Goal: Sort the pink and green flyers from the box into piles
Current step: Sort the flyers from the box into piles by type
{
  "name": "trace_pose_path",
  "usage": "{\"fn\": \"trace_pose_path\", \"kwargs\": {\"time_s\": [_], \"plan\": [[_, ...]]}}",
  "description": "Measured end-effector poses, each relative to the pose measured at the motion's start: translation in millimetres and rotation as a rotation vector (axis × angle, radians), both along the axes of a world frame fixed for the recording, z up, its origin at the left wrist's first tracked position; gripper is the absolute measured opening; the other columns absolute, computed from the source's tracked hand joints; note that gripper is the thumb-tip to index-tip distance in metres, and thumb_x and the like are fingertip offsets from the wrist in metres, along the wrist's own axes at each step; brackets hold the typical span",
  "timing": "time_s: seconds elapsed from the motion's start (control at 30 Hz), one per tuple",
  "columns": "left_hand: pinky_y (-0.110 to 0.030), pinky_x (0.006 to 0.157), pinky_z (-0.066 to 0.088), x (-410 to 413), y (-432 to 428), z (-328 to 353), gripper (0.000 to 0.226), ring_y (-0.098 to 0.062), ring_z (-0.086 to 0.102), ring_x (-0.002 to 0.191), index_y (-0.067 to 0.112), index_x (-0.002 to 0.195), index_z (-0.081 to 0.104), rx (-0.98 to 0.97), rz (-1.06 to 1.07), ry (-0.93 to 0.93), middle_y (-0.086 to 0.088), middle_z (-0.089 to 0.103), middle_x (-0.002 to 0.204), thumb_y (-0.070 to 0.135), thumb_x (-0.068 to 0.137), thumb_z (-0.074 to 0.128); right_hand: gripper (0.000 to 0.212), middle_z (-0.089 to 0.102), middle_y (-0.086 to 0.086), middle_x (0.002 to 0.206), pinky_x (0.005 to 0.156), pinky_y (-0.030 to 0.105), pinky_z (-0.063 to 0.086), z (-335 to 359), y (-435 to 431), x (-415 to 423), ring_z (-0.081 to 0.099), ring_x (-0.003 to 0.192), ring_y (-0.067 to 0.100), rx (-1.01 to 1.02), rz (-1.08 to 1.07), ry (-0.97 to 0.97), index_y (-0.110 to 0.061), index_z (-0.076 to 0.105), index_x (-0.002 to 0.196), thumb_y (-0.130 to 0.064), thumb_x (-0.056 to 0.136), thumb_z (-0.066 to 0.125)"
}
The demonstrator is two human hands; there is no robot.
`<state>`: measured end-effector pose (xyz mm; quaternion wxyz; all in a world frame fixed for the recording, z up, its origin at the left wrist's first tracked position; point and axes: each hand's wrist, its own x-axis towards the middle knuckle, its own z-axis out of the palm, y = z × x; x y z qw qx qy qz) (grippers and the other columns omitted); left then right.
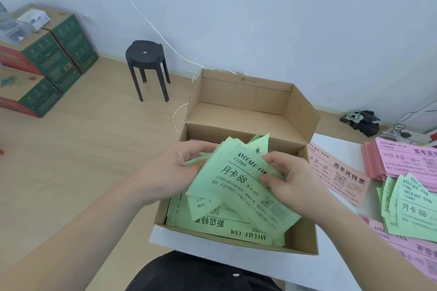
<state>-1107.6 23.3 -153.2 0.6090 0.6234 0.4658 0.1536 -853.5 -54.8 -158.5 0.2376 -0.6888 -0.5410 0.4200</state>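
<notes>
An open cardboard box (305, 241) sits on the white table in front of me, with green flyers lying in it. Both hands hold a loose bunch of green flyers (236, 186) above the box. My left hand (179, 168) grips the bunch's left edge. My right hand (288, 179) pinches its right side, fingers curled over the top sheet. To the right, a single pink flyer (340, 179) lies beside the box. A pink pile (402, 160) rests at the far right, a green pile (411, 210) sits in front of it, and more pink flyers (406, 248) lie nearest me.
The box's lid (248, 99) stands open at the back. A black stool (146, 66) stands on the wooden floor to the left, with stacked green and red cartons (47, 59) beyond it. A white cord (151, 23) runs down the wall. Dark clutter (361, 120) lies at the far right.
</notes>
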Motion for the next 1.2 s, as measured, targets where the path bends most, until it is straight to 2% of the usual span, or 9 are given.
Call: {"fn": "trace_pose_path", "kwargs": {"time_s": [0.07, 0.17, 0.27, 0.33, 0.5, 0.67, 0.83, 1.0, 1.2], "plan": [[-0.027, 0.081, 0.059, 1.3, 0.3, 3.3, 0.028, -0.007, 0.074, 0.103, 0.044, 0.113, 0.076, -0.039, 0.072, -0.06, 0.016, 0.076, 0.113, 0.021, 0.1, 0.067, 0.017, 0.08, -0.013, 0.096, 0.07, 0.026, 0.057, 7.9, 6.9, 2.6, 0.077, 0.083, 0.008, -0.066, -0.052, 0.123, -0.025, 0.065, 0.105, -0.008, 0.1, 0.065], [-0.036, 0.087, 0.059, 3.9, 1.2, 7.7, 0.028, -0.02, 0.075, 0.104, 0.037, 0.112, 0.078, -0.103, 0.133, -0.157, 0.003, 0.079, 0.112, 0.019, 0.105, 0.058, 0.012, 0.081, 0.0, 0.097, 0.083, 0.046, 0.062, 10.6, 12.3, 6.2, 0.079, 0.088, 0.022, -0.085, -0.203, 0.288, -0.01, 0.064, 0.108, -0.001, 0.099, 0.064], [-0.037, 0.088, 0.057, 5.4, 4.9, 11.5, 0.038, -0.025, 0.074, 0.105, 0.037, 0.111, 0.079, -0.184, 0.185, -0.243, -0.008, 0.079, 0.11, 0.045, 0.107, 0.042, 0.015, 0.081, 0.004, 0.101, 0.087, 0.054, 0.062, 10.9, 16.1, 10.2, 0.079, 0.091, 0.026, -0.079, -0.297, 0.347, -0.006, 0.067, 0.11, 0.002, 0.097, 0.066], [-0.045, 0.095, 0.058, 9.0, 4.2, 10.7, 0.037, -0.025, 0.075, 0.105, 0.035, 0.111, 0.078, -0.132, 0.155, -0.224, -0.006, 0.079, 0.11, 0.053, 0.101, 0.048, 0.016, 0.081, 0.005, 0.102, 0.086, 0.054, 0.062, 12.0, 17.8, 11.0, 0.079, 0.092, 0.028, -0.093, -0.286, 0.359, -0.006, 0.068, 0.111, 0.002, 0.097, 0.067], [-0.056, 0.082, 0.063, 23.2, 0.7, 4.8, 0.014, -0.031, 0.078, 0.084, 0.021, 0.095, 0.08, -0.064, 0.353, -0.184, -0.009, 0.081, 0.092, 0.016, 0.1, 0.068, 0.02, 0.08, 0.01, 0.105, 0.087, 0.055, 0.061, 9.5, 21.2, 6.9, 0.078, 0.095, 0.033, -0.073, -0.282, 0.457, -0.006, 0.068, 0.113, 0.004, 0.096, 0.066], [-0.048, 0.07, 0.061, 31.1, 1.0, 4.7, 0.008, -0.032, 0.075, 0.071, 0.018, 0.085, 0.08, -0.072, 0.433, -0.212, -0.014, 0.079, 0.084, 0.021, 0.092, 0.078, 0.026, 0.079, 0.01, 0.109, 0.086, 0.053, 0.061, 2.7, 17.3, 7.4, 0.077, 0.099, 0.034, -0.034, -0.331, 0.527, -0.007, 0.072, 0.115, -0.002, 0.09, 0.076], [-0.041, 0.067, 0.054, 26.9, 9.5, 2.4, 0.042, -0.031, 0.069, 0.068, 0.003, 0.078, 0.072, -0.141, 0.498, -0.214, -0.02, 0.077, 0.084, 0.042, 0.073, 0.086, 0.026, 0.078, 0.014, 0.112, 0.086, 0.053, 0.06, -5.4, 13.4, 12.2, 0.076, 0.101, 0.036, 0.032, -0.473, 0.608, -0.006, 0.07, 0.119, 0.001, 0.095, 0.067], [-0.04, 0.076, 0.062, 20.1, 13.3, 0.6, 0.011, -0.034, 0.076, 0.085, 0.014, 0.098, 0.081, -0.171, 0.328, -0.247, -0.017, 0.079, 0.097, 0.021, 0.091, 0.076, 0.026, 0.078, 0.011, 0.114, 0.083, 0.052, 0.061, -5.2, 11.4, 20.8, 0.076, 0.101, 0.033, 0.023, -0.49, 0.591, -0.008, 0.067, 0.123, -0.002, 0.098, 0.064], [-0.039, 0.076, 0.057, 9.6, 20.2, -16.0, 0.017, -0.028, 0.074, 0.08, 0.013, 0.096, 0.078, -0.14, 0.256, -0.062, -0.01, 0.08, 0.094, 0.021, 0.103, 0.065, 0.024, 0.078, 0.011, 0.112, 0.081, 0.048, 0.062, -5.0, 8.4, 25.5, 0.077, 0.1, 0.032, -0.014, -0.465, 0.558, -0.008, 0.07, 0.121, -0.001, 0.099, 0.063]]}}
